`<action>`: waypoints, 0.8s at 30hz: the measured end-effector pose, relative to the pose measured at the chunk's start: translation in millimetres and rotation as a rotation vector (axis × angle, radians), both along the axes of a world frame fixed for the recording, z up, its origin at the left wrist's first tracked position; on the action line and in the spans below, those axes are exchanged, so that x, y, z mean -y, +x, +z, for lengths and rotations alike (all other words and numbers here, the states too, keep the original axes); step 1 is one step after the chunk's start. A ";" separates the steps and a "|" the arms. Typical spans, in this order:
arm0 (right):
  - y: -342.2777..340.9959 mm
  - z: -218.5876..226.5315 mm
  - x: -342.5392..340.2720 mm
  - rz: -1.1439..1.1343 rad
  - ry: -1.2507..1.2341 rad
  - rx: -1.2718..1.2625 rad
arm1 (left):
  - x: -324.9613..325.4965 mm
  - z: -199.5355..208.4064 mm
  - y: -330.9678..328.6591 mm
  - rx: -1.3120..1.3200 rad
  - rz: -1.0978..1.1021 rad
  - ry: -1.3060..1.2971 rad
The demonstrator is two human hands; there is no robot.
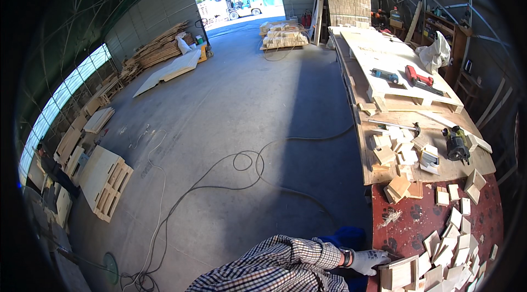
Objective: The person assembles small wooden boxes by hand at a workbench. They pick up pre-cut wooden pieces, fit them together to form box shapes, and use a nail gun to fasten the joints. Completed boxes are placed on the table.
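Note:
My left hand [366, 262], in a pale work glove with a dark watch at the wrist, is at the lower right by the near edge of the red bench top. Its fingers are closed at the left side of a small open wooden box [401, 274], which the lower edge of the view partly cuts off. A pile of small wooden blocks [450, 248] lies on the red top just right of the box. My right hand does not show.
The red top [403, 223] adjoins a long wooden bench carrying a hammer [395, 124], a green power tool [457, 145], a red nail gun [420, 76] and a blue tool [385, 75]. Cables [225, 187] cross the floor. Pallets [107, 182] and another person [52, 168] are left.

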State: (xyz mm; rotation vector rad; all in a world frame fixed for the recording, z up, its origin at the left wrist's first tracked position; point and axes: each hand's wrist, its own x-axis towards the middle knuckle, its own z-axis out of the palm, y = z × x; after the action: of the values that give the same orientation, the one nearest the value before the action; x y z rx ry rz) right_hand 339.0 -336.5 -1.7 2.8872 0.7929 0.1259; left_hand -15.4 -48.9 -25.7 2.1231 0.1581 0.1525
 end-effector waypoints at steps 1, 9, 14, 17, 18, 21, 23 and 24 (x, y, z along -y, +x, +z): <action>0.3 -0.1 0.3 -0.002 -0.001 0.000 | 0.0 -0.8 0.5 0.006 -0.001 0.007; 4.5 1.8 6.1 -0.011 -0.012 0.006 | 0.0 4.0 -0.2 -0.011 -0.010 -0.006; 6.9 2.4 9.8 -0.019 -0.022 0.011 | -2.2 5.0 0.5 -0.035 -0.028 -0.009; 8.8 3.1 11.5 -0.020 -0.026 0.012 | -2.8 3.4 1.7 -0.054 -0.034 -0.005; 9.5 3.0 12.9 -0.024 -0.030 0.014 | -3.7 11.5 0.0 -0.070 -0.042 -0.019; 10.5 2.6 16.3 -0.027 -0.036 0.014 | -4.5 14.4 0.2 -0.086 -0.050 -0.027; 10.5 2.3 17.5 -0.028 -0.042 0.012 | -3.9 7.5 2.2 -0.080 -0.045 -0.004; 12.7 3.3 17.1 -0.032 -0.040 0.014 | -3.0 1.6 3.6 -0.073 -0.040 0.014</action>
State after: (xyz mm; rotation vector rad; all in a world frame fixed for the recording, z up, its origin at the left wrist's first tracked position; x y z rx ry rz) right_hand 351.7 -353.6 1.6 2.8564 0.7376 0.1249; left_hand -11.8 -45.9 -24.1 2.1458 0.1581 0.0527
